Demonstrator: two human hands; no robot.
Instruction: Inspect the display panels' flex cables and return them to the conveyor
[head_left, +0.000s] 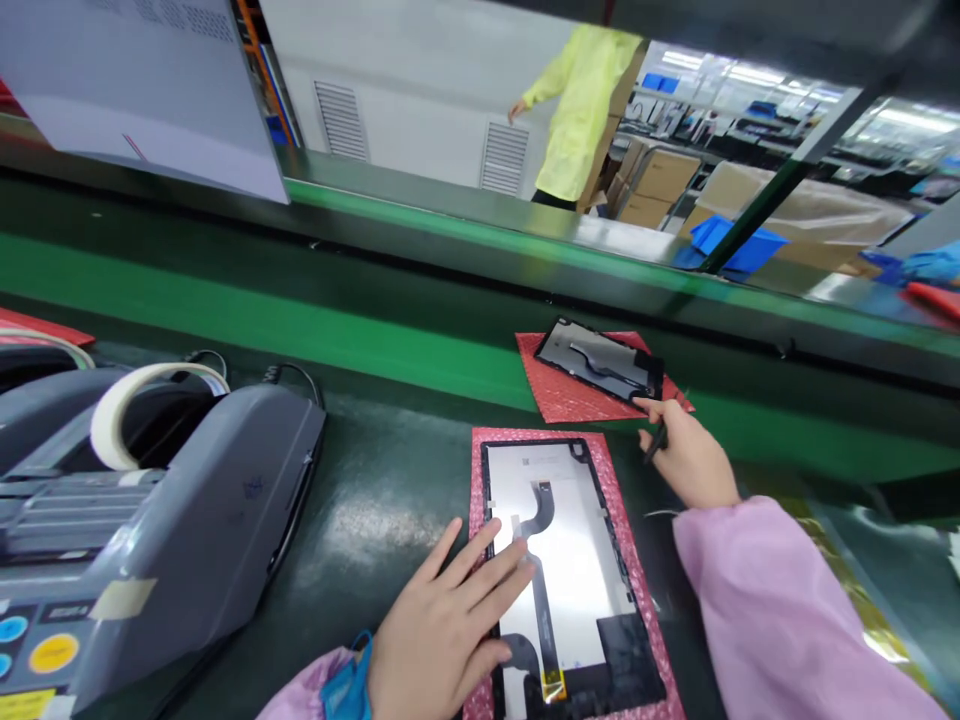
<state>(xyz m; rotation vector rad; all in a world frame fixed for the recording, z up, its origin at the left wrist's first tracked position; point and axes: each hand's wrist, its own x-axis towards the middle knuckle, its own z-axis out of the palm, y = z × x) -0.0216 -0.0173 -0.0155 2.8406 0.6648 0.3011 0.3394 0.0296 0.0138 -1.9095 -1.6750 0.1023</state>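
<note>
Left hand [442,630]: open, fingers spread flat, resting on the left edge of a tablet panel [570,570] that lies back-side up under the fingertips. A black ribbon cable [536,510] curves across the panel just beyond the fingers. The panel sits on a pink bubble-wrap sheet [637,560].

Right hand [686,455]: curled around a thin dark tool [656,440], fingertips touching the near edge of a second panel [600,360]. This second panel lies on a red sheet [559,395] on the green conveyor belt [262,320], just ahead of the hand.

Well to the left of the left hand: grey tape dispenser [187,500] with a white tape roll [120,410]. Beyond the belt, a person in a yellow coat [581,110] stands.
</note>
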